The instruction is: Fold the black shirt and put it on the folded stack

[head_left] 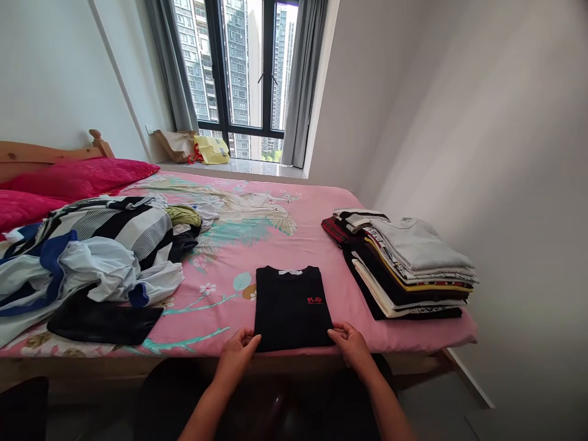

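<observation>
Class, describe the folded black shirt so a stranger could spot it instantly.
On the pink-covered bed, find the near edge between the rumpled clothes heap and the folded stack. There, between the left hand and right hand, lies the black shirt. Unlike its neighbours, it lies singly, with red "PLAY" lettering.

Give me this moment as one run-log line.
left hand: at near-left corner of black shirt; right hand: at near-right corner; shirt: folded, flat on bed; right of it: folded stack; left of it: loose clothes pile
</observation>
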The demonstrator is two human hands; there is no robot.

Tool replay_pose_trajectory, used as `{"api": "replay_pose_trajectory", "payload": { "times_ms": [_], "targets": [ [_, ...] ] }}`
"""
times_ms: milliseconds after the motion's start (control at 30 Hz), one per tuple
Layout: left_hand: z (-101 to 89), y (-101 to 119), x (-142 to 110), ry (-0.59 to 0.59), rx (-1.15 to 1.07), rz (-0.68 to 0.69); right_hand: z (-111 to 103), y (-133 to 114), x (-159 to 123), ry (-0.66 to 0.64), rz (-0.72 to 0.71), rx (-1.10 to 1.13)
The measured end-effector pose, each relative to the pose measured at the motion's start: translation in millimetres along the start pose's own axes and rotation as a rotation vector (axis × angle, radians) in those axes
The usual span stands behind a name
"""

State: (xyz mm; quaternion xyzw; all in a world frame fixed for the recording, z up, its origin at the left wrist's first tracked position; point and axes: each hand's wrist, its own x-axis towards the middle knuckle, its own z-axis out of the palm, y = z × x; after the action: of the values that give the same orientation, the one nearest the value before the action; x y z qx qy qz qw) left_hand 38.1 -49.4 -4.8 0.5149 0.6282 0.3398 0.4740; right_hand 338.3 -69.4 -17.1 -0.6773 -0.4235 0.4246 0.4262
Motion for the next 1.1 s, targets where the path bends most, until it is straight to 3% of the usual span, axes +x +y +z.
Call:
{"api": "replay_pose_trajectory", "payload": {
  "times_ms": [167, 433, 767, 967, 1100],
  "targets": [
    [0.6, 7.8, -10.9, 0.149, 0.199, 0.105, 8.8, 7.3, -9.9, 0.12, -0.087, -0.031],
    [-1.6, 11.3, -8.8, 0.095, 0.223, 0.09, 12.7, 5.9, -11.1, 0.18, -0.101, -0.077],
    [1.5, 1.5, -11.6, 0.14, 0.129, 0.088, 16.9, 6.7, -17.5, 0.239, -0.107, -0.051],
    [-2.1, -2.7, -10.0, 0.136, 0.145, 0.056, 9.7, -4.7, -20.8, 0.183, -0.078, -0.295],
    [-8.5, 5.1, -17.1, 0.295, 0.319, 0.242, 5.9, -23.1, -30.4, 0.243, -0.189, -0.474]
  ]
}}
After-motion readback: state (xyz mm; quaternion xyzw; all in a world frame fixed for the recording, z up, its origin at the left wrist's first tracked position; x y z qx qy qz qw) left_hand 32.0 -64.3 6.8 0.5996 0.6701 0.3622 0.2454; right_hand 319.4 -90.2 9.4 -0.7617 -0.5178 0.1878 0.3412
